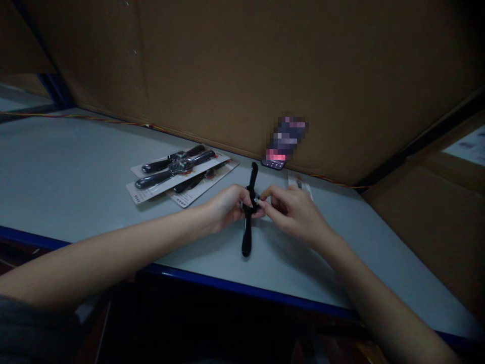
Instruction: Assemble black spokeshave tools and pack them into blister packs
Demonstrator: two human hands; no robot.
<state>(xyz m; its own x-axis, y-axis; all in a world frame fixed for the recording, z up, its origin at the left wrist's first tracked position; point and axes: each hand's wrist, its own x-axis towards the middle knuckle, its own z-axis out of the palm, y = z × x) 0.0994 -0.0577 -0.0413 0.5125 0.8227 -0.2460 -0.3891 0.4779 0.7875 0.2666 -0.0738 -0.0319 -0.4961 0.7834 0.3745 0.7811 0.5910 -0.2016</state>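
Note:
A black T-handle tap wrench [247, 235] stands out above the grey table, its long bar running away from me and its chuck in the middle. My left hand [227, 207] grips the wrench at its centre, just below the chuck. My right hand [291, 215] pinches the small metal chuck end with its fingertips. The fingers hide most of the wrench's middle.
Several similar wrenches in card-backed blister packs [178, 174] lie to the left on the grey table [76, 167]. A phone [273, 164] with a pixelated patch leans on a cardboard wall [227, 76] behind. A small white card [299, 183] lies near my right hand.

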